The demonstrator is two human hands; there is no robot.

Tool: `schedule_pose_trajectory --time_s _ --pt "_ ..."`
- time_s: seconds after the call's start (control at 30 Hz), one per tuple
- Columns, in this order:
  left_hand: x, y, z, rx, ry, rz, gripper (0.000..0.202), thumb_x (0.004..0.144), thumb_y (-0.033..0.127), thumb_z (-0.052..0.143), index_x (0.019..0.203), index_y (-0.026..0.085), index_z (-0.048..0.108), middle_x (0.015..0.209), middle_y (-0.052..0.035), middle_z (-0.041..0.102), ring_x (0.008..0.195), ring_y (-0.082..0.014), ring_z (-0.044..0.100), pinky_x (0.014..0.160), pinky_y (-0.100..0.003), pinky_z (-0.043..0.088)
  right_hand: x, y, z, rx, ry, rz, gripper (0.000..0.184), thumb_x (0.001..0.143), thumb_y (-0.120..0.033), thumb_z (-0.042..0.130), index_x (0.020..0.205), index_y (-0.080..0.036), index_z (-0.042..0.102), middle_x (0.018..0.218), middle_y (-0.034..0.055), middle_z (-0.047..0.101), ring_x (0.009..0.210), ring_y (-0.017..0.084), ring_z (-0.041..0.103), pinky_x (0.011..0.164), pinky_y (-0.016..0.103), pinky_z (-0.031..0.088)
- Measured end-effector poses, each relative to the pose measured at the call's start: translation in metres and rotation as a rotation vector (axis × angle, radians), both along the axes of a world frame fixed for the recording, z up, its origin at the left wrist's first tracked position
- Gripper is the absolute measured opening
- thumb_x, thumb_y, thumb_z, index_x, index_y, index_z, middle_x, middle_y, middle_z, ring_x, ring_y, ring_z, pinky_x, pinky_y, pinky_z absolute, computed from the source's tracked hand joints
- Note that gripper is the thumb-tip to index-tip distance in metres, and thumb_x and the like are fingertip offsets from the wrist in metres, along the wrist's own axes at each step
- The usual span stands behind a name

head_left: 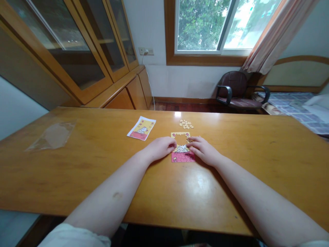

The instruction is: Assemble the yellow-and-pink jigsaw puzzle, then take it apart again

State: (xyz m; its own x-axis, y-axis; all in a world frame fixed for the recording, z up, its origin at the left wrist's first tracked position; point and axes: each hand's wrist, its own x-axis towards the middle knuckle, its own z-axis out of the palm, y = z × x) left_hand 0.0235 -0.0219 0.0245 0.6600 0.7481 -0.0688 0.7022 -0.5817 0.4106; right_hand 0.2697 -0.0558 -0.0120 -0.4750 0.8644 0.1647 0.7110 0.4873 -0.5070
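A jigsaw puzzle (183,157) lies flat on the table, its lower part pink with a white cartoon animal above, its upper middle a gap framed by a yellow border. At the puzzle's left edge, my left hand (164,147) has its fingers curled down close together; what they hold, if anything, is hidden. My right hand (203,149) rests over the right edge with its fingers stretched and spread, touching the pieces. Just beyond the puzzle is a small pile of loose puzzle pieces (186,124). Left of it lies a printed picture sheet (142,128) with the same yellow and pink design.
A clear plastic bag (53,135) lies at the left of the wooden table (102,185). Past the far edge stand a glass-door cabinet (113,77), an armchair (235,89) and a bed (290,103). A window (205,58) is in the wall ahead.
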Motion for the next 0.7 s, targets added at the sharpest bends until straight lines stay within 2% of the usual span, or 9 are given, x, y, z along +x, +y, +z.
schedule_pose_trajectory --time_s 0.13,0.27,0.37,0.47,0.57,0.7 --pt "0.006 -0.001 -0.008 -0.032 -0.074 -0.121 0.016 0.089 0.022 0.054 0.094 0.023 0.069 0.097 -0.0002 0.071 0.092 -0.0148 0.063 0.083 -0.023 0.046 -0.002 0.0 0.001 0.016 -0.012 0.001 0.038 0.097 -0.04 0.041 0.11 -0.02 0.07 0.129 0.0163 0.057 0.123 0.029 0.051 0.107 0.053 0.036" --pt "0.013 -0.002 -0.016 0.007 -0.103 -0.204 0.017 0.091 0.021 0.054 0.095 0.023 0.071 0.097 -0.0009 0.071 0.093 -0.0142 0.063 0.087 -0.024 0.045 -0.003 0.0 0.001 0.026 -0.013 0.007 0.038 0.097 -0.039 0.041 0.11 -0.019 0.071 0.128 0.0163 0.058 0.122 0.029 0.051 0.107 0.052 0.036" --pt "0.016 -0.002 -0.02 0.09 -0.121 -0.191 0.017 0.091 0.023 0.055 0.1 0.023 0.07 0.104 -0.0015 0.07 0.099 -0.0156 0.061 0.092 -0.027 0.044 -0.002 0.0 0.0 0.027 -0.001 0.003 0.038 0.097 -0.039 0.041 0.109 -0.02 0.071 0.127 0.0157 0.059 0.122 0.029 0.052 0.107 0.052 0.036" --pt "0.015 -0.003 -0.019 0.187 -0.142 -0.118 0.018 0.089 0.026 0.057 0.103 0.023 0.068 0.107 -0.003 0.069 0.102 -0.0181 0.06 0.092 -0.031 0.044 -0.001 0.001 -0.002 0.03 0.001 0.004 0.038 0.097 -0.039 0.041 0.109 -0.02 0.071 0.128 0.0158 0.058 0.122 0.029 0.052 0.107 0.052 0.037" --pt "0.012 -0.004 -0.015 0.258 -0.12 -0.073 0.015 0.087 0.028 0.057 0.091 0.021 0.07 0.095 -0.0037 0.069 0.093 -0.0193 0.061 0.086 -0.032 0.045 0.001 0.001 -0.003 0.022 -0.005 0.006 0.038 0.096 -0.038 0.041 0.11 -0.019 0.07 0.129 0.0168 0.057 0.123 0.03 0.051 0.107 0.054 0.036" --pt "0.008 -0.005 -0.01 0.288 -0.02 -0.136 0.021 0.086 0.029 0.054 0.075 0.02 0.07 0.077 -0.0038 0.067 0.077 -0.0181 0.061 0.075 -0.03 0.045 0.001 0.001 -0.002 0.017 -0.006 -0.005 0.035 0.096 -0.038 0.044 0.11 -0.02 0.07 0.129 0.0163 0.057 0.123 0.03 0.051 0.109 0.057 0.033"
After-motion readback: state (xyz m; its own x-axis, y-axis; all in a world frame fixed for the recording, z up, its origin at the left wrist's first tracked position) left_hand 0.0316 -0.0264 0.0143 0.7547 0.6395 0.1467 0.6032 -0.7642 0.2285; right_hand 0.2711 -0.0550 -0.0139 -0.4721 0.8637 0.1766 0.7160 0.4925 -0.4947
